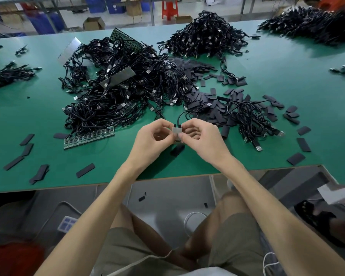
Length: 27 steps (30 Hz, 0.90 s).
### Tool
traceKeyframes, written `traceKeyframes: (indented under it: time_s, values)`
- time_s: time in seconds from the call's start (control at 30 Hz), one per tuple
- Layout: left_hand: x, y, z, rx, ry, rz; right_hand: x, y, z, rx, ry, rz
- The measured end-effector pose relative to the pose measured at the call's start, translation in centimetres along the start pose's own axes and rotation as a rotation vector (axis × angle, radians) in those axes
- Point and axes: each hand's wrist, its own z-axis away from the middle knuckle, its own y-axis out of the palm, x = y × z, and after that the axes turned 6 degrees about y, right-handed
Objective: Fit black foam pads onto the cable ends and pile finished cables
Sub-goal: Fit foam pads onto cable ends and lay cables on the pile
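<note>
1. Your left hand (153, 136) and right hand (202, 136) both pinched the pale, blocky cable end (177, 130) over the green table (247, 156), with its thin black cable (189, 112) looping toward one o'clock.
2. The risk as I judged it: a soft, flat foam pad (177, 150) lay loose at six o'clock of your hands, and a crooked press could have seated it askew.

My fingertips (182, 136) cover most of the pale cable end (177, 129), and the dark piece (177, 140) under it is too hidden to identify.
</note>
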Motion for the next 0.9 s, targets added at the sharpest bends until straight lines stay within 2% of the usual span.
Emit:
traceKeyframes:
  time_s: [0.3,0.9]
  values:
    - [0.12,0.15,0.15,-0.025,0.041,-0.147,0.25,0.13,0.46,0.006,-0.089,0.071]
    - [0.26,0.36,0.28,-0.052,0.118,-0.250,0.22,0.31,0.41,0.011,-0.066,0.124]
